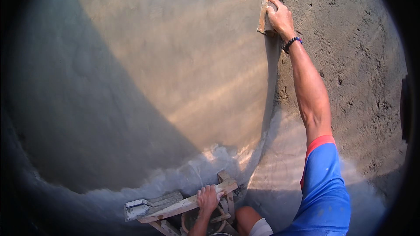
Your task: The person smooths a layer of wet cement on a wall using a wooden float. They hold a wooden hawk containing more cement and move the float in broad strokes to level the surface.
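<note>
Nearest, at the lower edge, a round, bucket-like container [184,223] shows partly beneath a pale, plaster-smeared wooden beam [186,205] that forms the top of a rough trestle. The left hand [208,198] lies over that beam near its right end, fingers bent round the edge and closed on the wood, though how hard they press I cannot tell. The beam looks stiff and solid, best held where its edge is bare; caked residue could make it gritty.

Farther off, at the end of the outstretched right arm in its blue sleeve with a red cuff [321,183], the right hand [281,19] is closed on the back of a flat, rectangular, orange-brown and grey float [263,15]. The float lies along the border between the smooth grey plaster [183,61] and the rough, pitted grey-brown plaster [345,61]. It is probably light and rigid, perhaps slippery where wet paste coats it; the middle of its back seems the place to hold, fingers clear of the face and thin edges
</note>
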`<act>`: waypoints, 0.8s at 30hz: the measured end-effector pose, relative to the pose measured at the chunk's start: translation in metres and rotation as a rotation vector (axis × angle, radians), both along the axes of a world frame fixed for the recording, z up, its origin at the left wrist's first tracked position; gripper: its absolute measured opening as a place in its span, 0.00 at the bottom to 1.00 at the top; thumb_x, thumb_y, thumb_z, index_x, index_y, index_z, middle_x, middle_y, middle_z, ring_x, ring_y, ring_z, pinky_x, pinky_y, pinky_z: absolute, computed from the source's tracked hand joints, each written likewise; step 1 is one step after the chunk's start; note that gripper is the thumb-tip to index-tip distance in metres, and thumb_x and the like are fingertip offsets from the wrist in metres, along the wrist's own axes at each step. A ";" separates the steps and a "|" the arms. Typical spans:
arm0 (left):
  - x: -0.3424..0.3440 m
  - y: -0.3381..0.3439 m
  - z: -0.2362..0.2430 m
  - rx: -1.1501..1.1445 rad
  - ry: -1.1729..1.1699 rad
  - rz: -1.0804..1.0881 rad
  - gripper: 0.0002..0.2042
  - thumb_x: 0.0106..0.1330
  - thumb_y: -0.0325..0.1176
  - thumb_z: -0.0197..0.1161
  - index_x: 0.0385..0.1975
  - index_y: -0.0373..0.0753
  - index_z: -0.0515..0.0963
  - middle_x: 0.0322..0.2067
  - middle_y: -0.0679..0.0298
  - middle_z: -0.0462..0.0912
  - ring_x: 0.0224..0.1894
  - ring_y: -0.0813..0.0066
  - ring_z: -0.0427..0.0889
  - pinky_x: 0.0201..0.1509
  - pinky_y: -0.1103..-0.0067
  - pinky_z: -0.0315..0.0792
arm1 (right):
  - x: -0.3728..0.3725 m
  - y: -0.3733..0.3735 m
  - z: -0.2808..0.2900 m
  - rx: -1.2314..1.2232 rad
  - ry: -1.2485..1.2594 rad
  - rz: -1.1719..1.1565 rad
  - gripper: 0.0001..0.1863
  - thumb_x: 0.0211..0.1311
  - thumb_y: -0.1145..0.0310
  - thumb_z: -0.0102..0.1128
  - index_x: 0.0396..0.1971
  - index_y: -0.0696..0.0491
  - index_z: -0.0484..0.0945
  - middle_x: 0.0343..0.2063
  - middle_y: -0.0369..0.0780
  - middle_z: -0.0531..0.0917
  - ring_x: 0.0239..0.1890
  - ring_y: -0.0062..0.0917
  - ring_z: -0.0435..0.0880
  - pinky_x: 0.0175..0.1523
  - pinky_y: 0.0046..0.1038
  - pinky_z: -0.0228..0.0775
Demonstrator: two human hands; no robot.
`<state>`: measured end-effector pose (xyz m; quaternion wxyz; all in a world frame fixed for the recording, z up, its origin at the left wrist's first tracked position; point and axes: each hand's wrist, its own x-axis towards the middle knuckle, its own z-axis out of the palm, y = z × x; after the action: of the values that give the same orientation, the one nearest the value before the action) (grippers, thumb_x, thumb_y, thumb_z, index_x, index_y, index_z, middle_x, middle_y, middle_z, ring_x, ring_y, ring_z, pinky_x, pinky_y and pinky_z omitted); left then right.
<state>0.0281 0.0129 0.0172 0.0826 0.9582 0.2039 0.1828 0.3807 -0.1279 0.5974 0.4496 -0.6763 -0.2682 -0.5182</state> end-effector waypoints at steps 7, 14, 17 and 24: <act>0.004 0.000 0.006 -0.019 0.003 -0.004 0.23 0.62 0.55 0.66 0.43 0.41 0.78 0.41 0.58 0.80 0.48 0.58 0.79 0.53 0.61 0.69 | -0.072 0.033 -0.215 -0.068 0.070 0.243 0.26 0.62 0.69 0.59 0.63 0.48 0.75 0.52 0.47 0.83 0.50 0.44 0.83 0.57 0.40 0.74; -0.010 0.008 0.008 -0.057 0.025 0.018 0.24 0.61 0.55 0.66 0.45 0.41 0.78 0.42 0.57 0.81 0.49 0.57 0.80 0.54 0.60 0.69 | -0.210 0.139 -0.027 -0.380 -0.589 0.167 0.23 0.63 0.65 0.60 0.59 0.36 0.75 0.37 0.45 0.79 0.40 0.44 0.81 0.46 0.42 0.77; -0.001 0.000 0.004 -0.084 -0.016 -0.011 0.23 0.62 0.55 0.66 0.45 0.41 0.78 0.42 0.57 0.81 0.50 0.56 0.80 0.56 0.60 0.69 | -0.173 0.097 0.063 -0.257 -0.355 0.039 0.22 0.66 0.59 0.54 0.60 0.36 0.78 0.47 0.47 0.85 0.50 0.46 0.84 0.54 0.44 0.77; -0.011 0.005 0.010 -0.100 0.038 0.021 0.23 0.62 0.54 0.66 0.46 0.41 0.78 0.44 0.57 0.81 0.52 0.58 0.79 0.58 0.60 0.67 | -0.138 0.107 -0.096 -0.333 -0.503 0.265 0.25 0.61 0.67 0.62 0.60 0.37 0.77 0.47 0.46 0.83 0.45 0.40 0.84 0.53 0.40 0.78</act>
<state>0.0173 0.0177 0.0269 0.1248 0.9540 0.2242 0.1551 0.2425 -0.0214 0.5017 0.3157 -0.5506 -0.5376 -0.5552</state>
